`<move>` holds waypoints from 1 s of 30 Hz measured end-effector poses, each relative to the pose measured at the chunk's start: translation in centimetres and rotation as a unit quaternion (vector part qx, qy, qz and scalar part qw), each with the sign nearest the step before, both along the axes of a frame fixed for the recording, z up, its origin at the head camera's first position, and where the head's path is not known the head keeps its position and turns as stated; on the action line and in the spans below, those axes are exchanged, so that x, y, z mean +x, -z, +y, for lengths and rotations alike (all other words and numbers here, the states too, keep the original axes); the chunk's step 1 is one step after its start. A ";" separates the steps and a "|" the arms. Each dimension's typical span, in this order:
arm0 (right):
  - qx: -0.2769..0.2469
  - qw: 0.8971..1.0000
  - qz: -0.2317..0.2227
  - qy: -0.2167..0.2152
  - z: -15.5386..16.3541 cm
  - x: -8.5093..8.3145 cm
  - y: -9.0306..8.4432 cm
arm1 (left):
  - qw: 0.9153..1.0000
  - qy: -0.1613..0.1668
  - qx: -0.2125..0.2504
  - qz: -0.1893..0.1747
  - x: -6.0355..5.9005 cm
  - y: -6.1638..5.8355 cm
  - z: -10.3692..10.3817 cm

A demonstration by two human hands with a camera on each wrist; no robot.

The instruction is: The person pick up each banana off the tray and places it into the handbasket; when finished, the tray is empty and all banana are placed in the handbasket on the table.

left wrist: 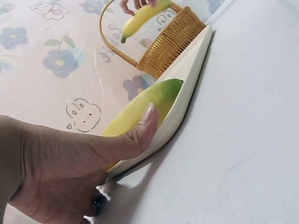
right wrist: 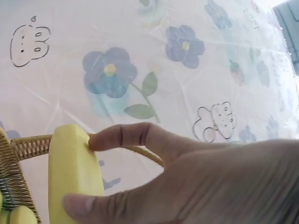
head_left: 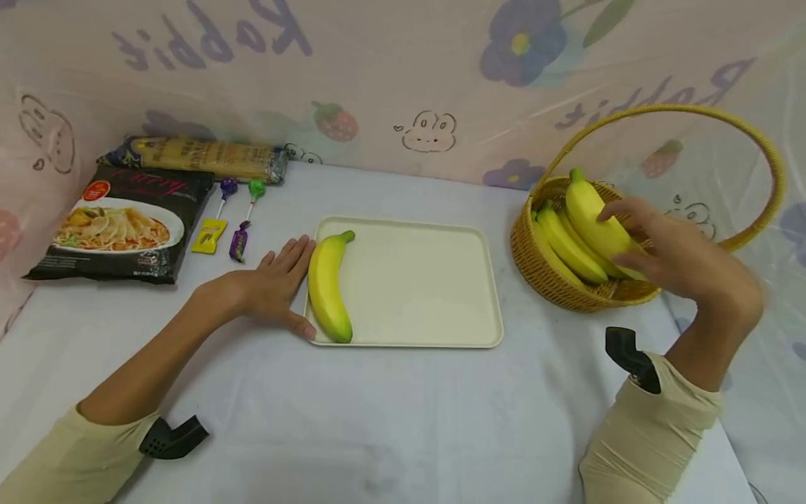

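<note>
My right hand [head_left: 676,252] pinches a yellow banana [head_left: 592,210] between thumb and fingers, above the wicker basket [head_left: 554,290]. In the left wrist view that banana hangs tilted over the basket's rim. More bananas [head_left: 563,245] lie inside the basket. With its fingers straight, my left hand [head_left: 267,287] rests at the left edge of the cream tray [head_left: 422,287], thumb at the near corner. A single banana [head_left: 327,290] lies lengthwise along the tray's left side, right beside that hand. The right wrist view shows thumb and finger on either side of the held banana [right wrist: 72,163].
At the left lie a black food packet [head_left: 126,224] and a long golden packet [head_left: 208,157]. Beside them are a purple lollipop [head_left: 228,187], a green lollipop [head_left: 255,189], a yellow candy [head_left: 209,236] and a purple candy [head_left: 239,242]. The basket's tall handle [head_left: 686,108] arches upward.
</note>
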State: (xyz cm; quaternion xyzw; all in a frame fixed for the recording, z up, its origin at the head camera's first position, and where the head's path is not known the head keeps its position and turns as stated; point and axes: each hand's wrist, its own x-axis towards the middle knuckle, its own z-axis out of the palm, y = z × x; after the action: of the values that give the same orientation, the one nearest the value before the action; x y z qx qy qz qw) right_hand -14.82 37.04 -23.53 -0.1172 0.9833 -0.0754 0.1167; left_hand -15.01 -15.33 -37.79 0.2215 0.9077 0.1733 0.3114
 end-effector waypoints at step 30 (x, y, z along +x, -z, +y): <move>0.054 0.994 -0.033 0.092 -1.2 -4.8 4.9 | 1.000 0.005 -0.005 0.009 0.1 0.1 -0.1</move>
State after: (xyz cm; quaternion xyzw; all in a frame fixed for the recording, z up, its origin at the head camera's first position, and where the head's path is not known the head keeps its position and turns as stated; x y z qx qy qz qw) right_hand -19.64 35.86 -28.43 -0.0172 0.9883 -0.0361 0.1475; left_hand -14.86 -15.45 -37.84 0.2263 0.9101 0.1655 0.3051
